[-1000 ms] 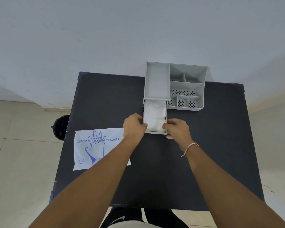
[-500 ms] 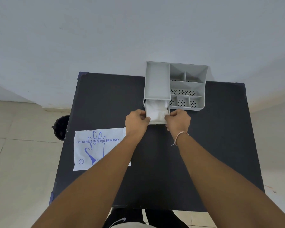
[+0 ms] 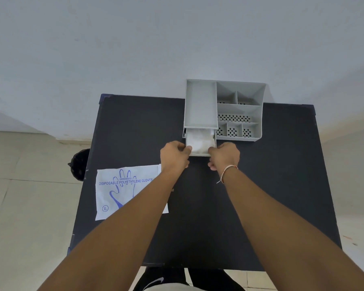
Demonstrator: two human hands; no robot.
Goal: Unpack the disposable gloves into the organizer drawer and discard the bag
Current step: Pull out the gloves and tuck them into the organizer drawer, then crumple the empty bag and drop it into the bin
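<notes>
I see the crumpled white disposable gloves (image 3: 201, 140) lying inside the small grey plastic drawer (image 3: 200, 154), which sticks partway out of the front of the grey plastic organizer (image 3: 201, 106) at the counter's far edge. My left hand (image 3: 173, 155) grips the drawer's front left corner, fingers (image 3: 187, 148) curled and pinching its wall. My right hand (image 3: 225, 154) holds the front right corner the same way, fingers closed on it, with a thin cord bracelet (image 3: 227, 172) on that wrist. The organizer's perforated compartments sit to the right of the drawer. The flat white printed glove bag (image 3: 118, 192) lies near the left edge of the black counter (image 3: 282, 185), partly under my left forearm. A dark round bin (image 3: 79, 164) stands on the floor just beyond that left edge.
</notes>
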